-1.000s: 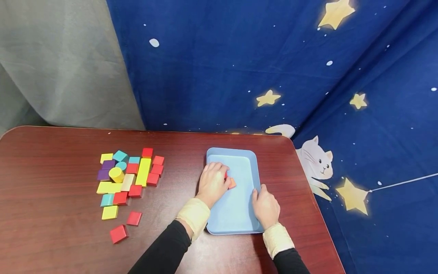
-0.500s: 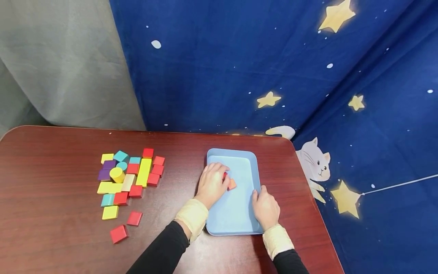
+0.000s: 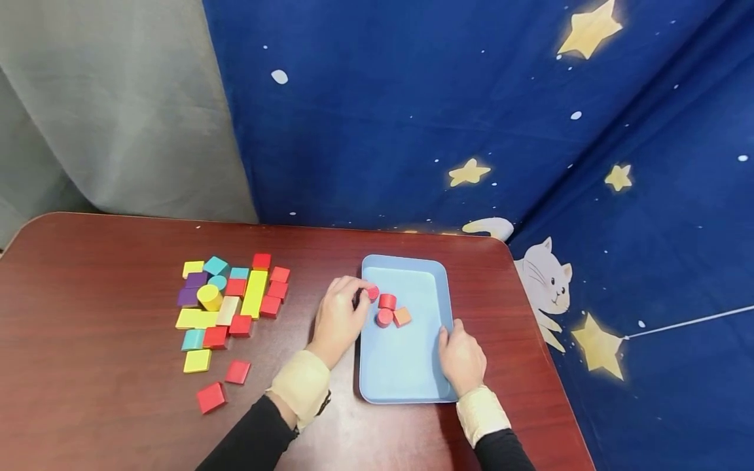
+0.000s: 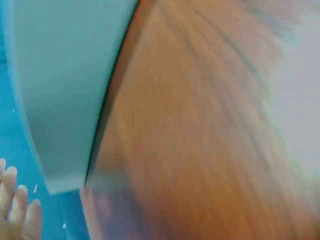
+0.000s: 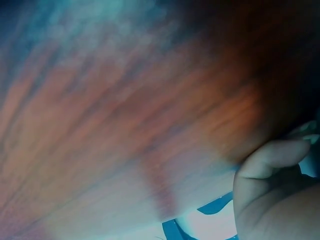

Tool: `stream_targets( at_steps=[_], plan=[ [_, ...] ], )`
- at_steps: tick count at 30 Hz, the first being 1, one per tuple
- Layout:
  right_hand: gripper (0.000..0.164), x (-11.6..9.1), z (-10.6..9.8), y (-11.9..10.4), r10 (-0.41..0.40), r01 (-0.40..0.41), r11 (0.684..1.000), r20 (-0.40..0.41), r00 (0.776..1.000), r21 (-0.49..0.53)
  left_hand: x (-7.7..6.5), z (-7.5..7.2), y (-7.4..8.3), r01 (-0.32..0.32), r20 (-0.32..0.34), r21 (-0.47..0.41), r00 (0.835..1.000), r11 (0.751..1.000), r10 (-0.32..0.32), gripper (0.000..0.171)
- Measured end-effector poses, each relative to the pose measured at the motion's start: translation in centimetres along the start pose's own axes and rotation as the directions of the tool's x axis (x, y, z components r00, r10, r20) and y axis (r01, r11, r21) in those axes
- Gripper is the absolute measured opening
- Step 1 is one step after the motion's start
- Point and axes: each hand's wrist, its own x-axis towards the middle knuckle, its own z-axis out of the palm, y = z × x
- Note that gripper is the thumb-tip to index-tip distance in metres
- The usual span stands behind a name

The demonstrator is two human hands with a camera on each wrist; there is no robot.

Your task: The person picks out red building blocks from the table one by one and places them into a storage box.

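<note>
In the head view my left hand [image 3: 338, 320] is at the left side of a light blue tray [image 3: 406, 373], pinching a red cylinder block [image 3: 372, 294] between thumb and fingertips. Two more red cylinder blocks, one [image 3: 387, 301] behind the other [image 3: 385, 318], and an orange cube [image 3: 402, 317] sit together inside the tray. My right hand [image 3: 462, 356] grips the tray's right wall, thumb toward the inside. The left wrist view catches only some left fingers [image 4: 19, 210] beside the tray's outer wall [image 4: 65, 90]. Curled right fingers [image 5: 280, 152] show in the right wrist view.
Left on the brown table [image 3: 118, 392] lies a cluster of blocks, including a long yellow block [image 3: 255, 294], a yellow cylinder [image 3: 209, 297] and purple blocks [image 3: 188, 297]. Two red blocks, one nearer [image 3: 211, 398], lie apart in front. A blue star-print curtain [image 3: 383, 131] hangs behind.
My left hand has drawn back leftward from over the blocks, a red cylinder block at its fingertips. The red cylinders and orange cube now show fully. My right hand stays on the tray.
</note>
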Motion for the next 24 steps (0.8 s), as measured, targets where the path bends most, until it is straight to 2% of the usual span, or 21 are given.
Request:
stream_targets(
  at_steps=[3, 5, 8, 11, 14, 18, 24],
  plan=[
    [0.043, 0.0, -0.1, -0.1, 0.002, -0.002, 1.000, 0.006, 1.000, 0.000, 0.0, -1.6, -0.2, 0.021, -0.016, 0.016, 1.000, 1.000, -0.021, 0.016],
    [0.042, 0.0, 0.0, 0.0, 0.005, -0.005, 1.000, 0.007, 1.000, 0.000, 0.0, -2.8, -0.2, 0.014, 0.001, 0.051, 1.000, 0.999, -0.014, 0.016],
    [0.042, 0.1, 0.1, 0.0, 0.006, -0.006, 1.000, 0.003, 1.000, 0.002, -0.3, -4.5, -0.2, -0.004, 0.061, 0.125, 0.998, 0.992, -0.003, 0.018],
    [0.040, 0.1, 0.2, 0.1, 0.004, -0.004, 1.000, -0.005, 1.000, 0.003, -0.8, -6.0, -0.1, -0.006, 0.129, 0.194, 0.991, 0.981, -0.019, 0.025],
    [0.039, 0.2, 0.3, 0.2, -0.002, 0.002, 1.000, -0.008, 1.000, 0.005, -1.4, -7.4, -0.2, -0.004, 0.164, 0.242, 0.986, 0.970, -0.037, 0.035],
    [0.039, 0.2, 0.3, 0.2, -0.002, 0.003, 1.000, -0.013, 1.000, 0.006, -2.0, -9.0, -0.7, -0.013, 0.163, 0.281, 0.986, 0.960, -0.034, 0.039],
    [0.039, 0.2, 0.4, 0.2, -0.004, 0.004, 1.000, -0.010, 1.000, 0.006, -2.5, -10.7, -2.5, 0.002, 0.120, 0.365, 0.991, 0.931, -0.049, 0.037]
  ],
)
